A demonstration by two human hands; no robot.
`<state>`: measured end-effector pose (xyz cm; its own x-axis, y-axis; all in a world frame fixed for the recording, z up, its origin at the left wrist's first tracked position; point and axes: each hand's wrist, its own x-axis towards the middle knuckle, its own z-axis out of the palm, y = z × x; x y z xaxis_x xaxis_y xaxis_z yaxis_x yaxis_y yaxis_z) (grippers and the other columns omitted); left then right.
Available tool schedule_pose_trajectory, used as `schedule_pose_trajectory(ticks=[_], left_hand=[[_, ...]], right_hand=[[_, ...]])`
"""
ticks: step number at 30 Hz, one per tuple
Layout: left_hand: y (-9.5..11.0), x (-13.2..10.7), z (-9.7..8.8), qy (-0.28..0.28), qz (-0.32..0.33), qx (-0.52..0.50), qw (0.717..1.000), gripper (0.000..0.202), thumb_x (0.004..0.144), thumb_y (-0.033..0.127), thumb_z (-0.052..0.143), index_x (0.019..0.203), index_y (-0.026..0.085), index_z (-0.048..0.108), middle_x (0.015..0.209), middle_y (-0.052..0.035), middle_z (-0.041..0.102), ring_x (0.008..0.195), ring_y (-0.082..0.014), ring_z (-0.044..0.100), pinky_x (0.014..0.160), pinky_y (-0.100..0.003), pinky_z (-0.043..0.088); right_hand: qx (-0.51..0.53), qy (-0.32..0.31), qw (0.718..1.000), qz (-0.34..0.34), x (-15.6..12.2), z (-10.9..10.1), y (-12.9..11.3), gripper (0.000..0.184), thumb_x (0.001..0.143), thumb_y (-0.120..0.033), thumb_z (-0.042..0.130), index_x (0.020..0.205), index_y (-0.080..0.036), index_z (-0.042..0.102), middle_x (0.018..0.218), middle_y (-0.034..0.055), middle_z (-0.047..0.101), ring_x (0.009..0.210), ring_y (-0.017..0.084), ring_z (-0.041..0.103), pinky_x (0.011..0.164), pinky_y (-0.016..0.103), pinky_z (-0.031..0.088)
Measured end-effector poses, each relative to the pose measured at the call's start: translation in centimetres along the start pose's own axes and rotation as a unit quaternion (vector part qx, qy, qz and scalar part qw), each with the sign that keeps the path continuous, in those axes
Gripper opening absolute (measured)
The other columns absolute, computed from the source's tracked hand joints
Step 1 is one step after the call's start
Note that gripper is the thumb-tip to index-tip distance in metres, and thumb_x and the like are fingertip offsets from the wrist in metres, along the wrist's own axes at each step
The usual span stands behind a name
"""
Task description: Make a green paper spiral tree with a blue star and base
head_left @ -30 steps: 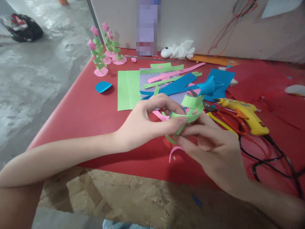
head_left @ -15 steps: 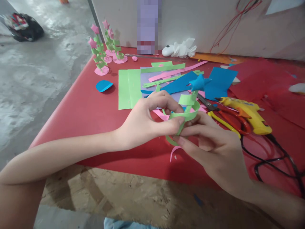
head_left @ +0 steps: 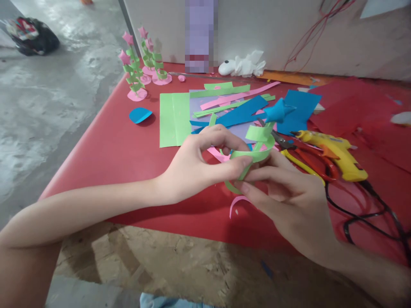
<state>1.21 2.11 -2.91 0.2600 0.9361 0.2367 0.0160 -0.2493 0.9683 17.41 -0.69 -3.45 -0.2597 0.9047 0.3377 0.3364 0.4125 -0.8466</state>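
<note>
Both hands grip a paper flower above the red table (head_left: 128,171). Its stem and curled leaves are a light green paper strip (head_left: 261,154), and a folded blue paper star (head_left: 276,111) tops it. My left hand (head_left: 205,164) pinches a leaf loop between thumb and fingers. Lower down, my right hand (head_left: 285,192) is closed on the stem, its thumb near the bottom curl. The fingers cover part of the stem. Behind the hands lie green, pink and blue paper strips (head_left: 244,113) on a purple sheet, with a folded green sheet (head_left: 175,119) beside them.
A yellow glue gun (head_left: 337,152) with a black cord and red-and-yellow-handled scissors (head_left: 305,160) lie at the right. Pink star flowers (head_left: 135,70) stand on round bases at the back left. A blue paper disc (head_left: 140,115) and a white fish-like figure (head_left: 242,65) are farther off.
The blue star and upper leaves have tilted slightly to the right and come a little higher. Both hands keep their grip, almost unmoved.
</note>
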Motion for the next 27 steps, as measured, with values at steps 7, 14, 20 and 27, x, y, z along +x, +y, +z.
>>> schedule_pose_trajectory(ticks=[7,14,20,27], left_hand=[[-0.4,0.0,-0.2,-0.021,-0.007,-0.049,0.999,0.013,0.079,0.023,0.056,0.070,0.019,0.063,0.080,0.0012,0.064,0.083,-0.0100,0.057,0.077,-0.025,0.046],[-0.4,0.1,-0.4,-0.013,-0.003,-0.079,0.997,0.020,0.083,0.024,0.049,0.071,0.020,0.065,0.085,0.0011,0.066,0.089,-0.0114,0.059,0.082,-0.025,0.048],[0.6,0.1,-0.4,-0.032,0.036,-0.048,0.998,0.022,0.085,0.022,0.048,0.069,0.020,0.064,0.083,-0.0003,0.068,0.090,-0.0132,0.060,0.087,-0.029,0.047],[1.4,-0.1,-0.6,-0.059,0.055,-0.056,0.995,0.022,0.087,0.019,0.049,0.067,0.019,0.059,0.081,0.0005,0.068,0.090,-0.0114,0.061,0.087,-0.028,0.049]], right_hand=[[-0.002,0.002,1.000,0.008,-0.1,0.0,-0.1,0.007,0.075,-0.019,0.067,0.069,-0.020,0.066,0.079,0.0001,0.057,0.078,0.008,0.057,0.065,0.019,0.049],[0.070,-0.004,0.997,0.015,0.0,0.0,0.3,0.006,0.076,-0.019,0.068,0.073,-0.023,0.069,0.081,-0.0003,0.057,0.084,0.008,0.056,0.071,0.020,0.051],[0.059,-0.009,0.997,-0.045,0.3,-0.1,0.6,0.015,0.077,-0.010,0.064,0.077,-0.024,0.070,0.086,0.0004,0.060,0.086,0.008,0.060,0.074,0.019,0.053],[-0.022,-0.006,0.990,-0.142,0.1,-0.6,1.2,0.029,0.073,-0.005,0.066,0.088,-0.029,0.072,0.075,-0.0039,0.065,0.074,0.008,0.061,0.069,0.017,0.052]])
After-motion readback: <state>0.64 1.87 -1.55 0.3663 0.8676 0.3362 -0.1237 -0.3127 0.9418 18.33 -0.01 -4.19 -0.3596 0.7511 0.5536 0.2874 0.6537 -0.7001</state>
